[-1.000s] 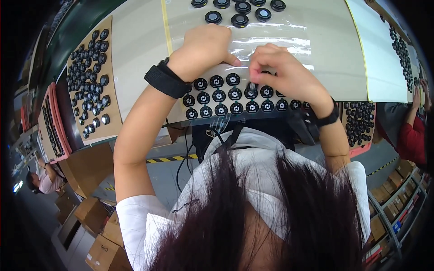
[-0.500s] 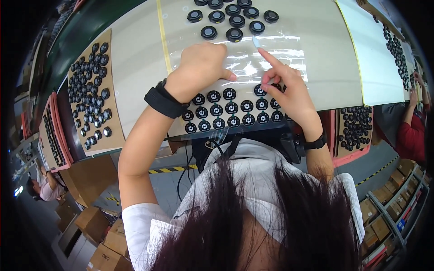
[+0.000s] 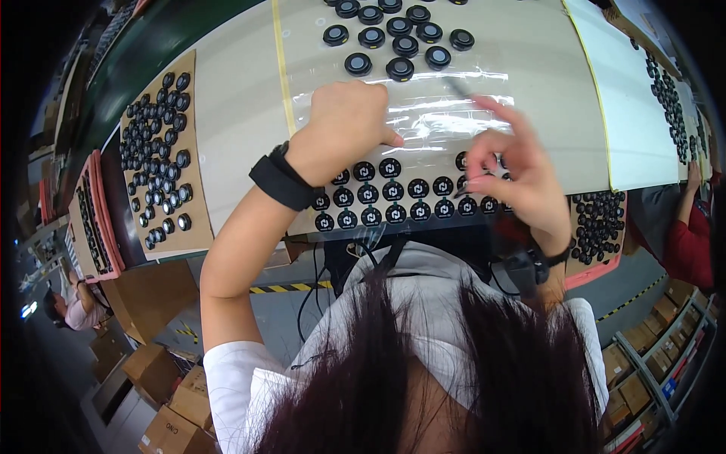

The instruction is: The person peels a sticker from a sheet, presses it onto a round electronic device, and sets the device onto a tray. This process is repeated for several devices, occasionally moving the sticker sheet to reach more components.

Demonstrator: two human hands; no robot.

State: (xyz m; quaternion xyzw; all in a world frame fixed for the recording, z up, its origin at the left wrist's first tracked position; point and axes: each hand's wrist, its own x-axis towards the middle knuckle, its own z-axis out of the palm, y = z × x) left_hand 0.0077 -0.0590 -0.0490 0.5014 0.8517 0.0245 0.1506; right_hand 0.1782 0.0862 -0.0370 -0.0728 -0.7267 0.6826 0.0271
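Observation:
My left hand (image 3: 344, 113) is curled into a loose fist on a clear plastic film (image 3: 423, 121), its thumb lying on the film; whatever is inside the fist is hidden. Below it are rows of round black labels (image 3: 368, 193) with white emblems, with gaps in the top row. Over their right end hovers my right hand (image 3: 522, 163), partly smeared by motion. Its thumb and a bent finger pinch a small dark piece (image 3: 460, 192), apparently one black label nearly edge-on. Past the stretched index fingertip shows a blurred grey sliver (image 3: 457, 87), its kind unclear.
Several black round parts (image 3: 405, 47) with grey centres stand beyond the film. More lie on a cardboard sheet (image 3: 198, 151) at the left and in a pink-edged tray (image 3: 594, 274) at the right. A person in red (image 3: 687, 234) sits at the far right.
My right hand has drawn back to the right and toward me. One label has left the top row. The view has shifted slightly; my left hand stays on the film.

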